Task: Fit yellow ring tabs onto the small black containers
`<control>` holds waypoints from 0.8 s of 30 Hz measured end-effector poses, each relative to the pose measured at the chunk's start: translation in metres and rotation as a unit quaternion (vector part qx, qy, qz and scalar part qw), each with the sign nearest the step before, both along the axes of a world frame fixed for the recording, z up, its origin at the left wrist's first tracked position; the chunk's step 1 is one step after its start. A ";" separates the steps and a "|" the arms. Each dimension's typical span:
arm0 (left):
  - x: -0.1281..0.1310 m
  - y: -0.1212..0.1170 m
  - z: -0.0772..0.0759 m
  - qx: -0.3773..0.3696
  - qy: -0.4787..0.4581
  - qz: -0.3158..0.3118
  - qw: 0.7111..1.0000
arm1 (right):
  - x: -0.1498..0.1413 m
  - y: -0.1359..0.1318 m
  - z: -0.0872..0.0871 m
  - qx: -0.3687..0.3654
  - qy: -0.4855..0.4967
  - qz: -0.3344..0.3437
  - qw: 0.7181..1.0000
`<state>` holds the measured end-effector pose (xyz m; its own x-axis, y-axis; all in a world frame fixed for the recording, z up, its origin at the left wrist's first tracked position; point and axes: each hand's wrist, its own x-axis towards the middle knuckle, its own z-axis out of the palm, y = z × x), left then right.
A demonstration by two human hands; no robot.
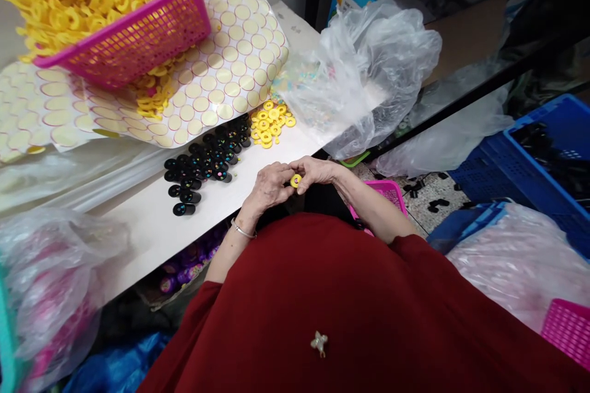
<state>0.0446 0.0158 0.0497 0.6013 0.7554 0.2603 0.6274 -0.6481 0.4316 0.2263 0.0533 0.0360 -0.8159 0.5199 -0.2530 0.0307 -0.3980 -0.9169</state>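
Note:
My left hand (268, 187) and my right hand (318, 171) meet at the near edge of the white table (152, 227). Together they pinch a small yellow ring (295, 180) between the fingertips; both hands are closed around it. A cluster of several short black cylinders (205, 159) with coloured dots on top stands on the table just left of my hands. A small pile of loose yellow rings (271, 123) lies beyond them.
A pink basket (138, 43) heaped with yellow rings sits at the back left on sheets of round stickers (221, 61). A crumpled clear plastic bag (369, 73) lies at the right end. Blue crates (544, 159), bags and a pink basket (389, 191) stand on the floor.

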 end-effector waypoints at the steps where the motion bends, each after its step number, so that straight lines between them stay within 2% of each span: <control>1: -0.001 0.000 0.000 -0.007 -0.003 -0.005 1.000 | 0.002 -0.001 -0.001 -0.006 0.016 0.014 1.000; 6: -0.003 -0.002 -0.001 -0.041 -0.055 -0.036 0.997 | 0.019 -0.009 -0.013 -0.075 0.140 0.071 0.985; 9: 0.000 -0.002 -0.001 -0.058 -0.106 -0.052 0.991 | 0.025 -0.016 -0.020 -0.106 0.170 0.021 0.980; 13: 0.005 -0.002 -0.001 -0.078 -0.111 -0.043 0.990 | 0.018 -0.027 -0.020 -0.114 0.130 -0.089 0.981; 15: 0.008 -0.003 -0.001 -0.080 -0.089 -0.038 0.992 | 0.013 -0.030 -0.018 -0.116 0.105 -0.118 0.981; 19: 0.011 -0.005 -0.001 -0.072 -0.060 -0.046 0.995 | 0.008 -0.029 -0.014 -0.113 0.064 -0.117 0.985; 24: 0.013 -0.007 -0.002 -0.074 -0.076 -0.075 0.992 | 0.005 -0.031 -0.013 -0.102 0.032 -0.121 0.987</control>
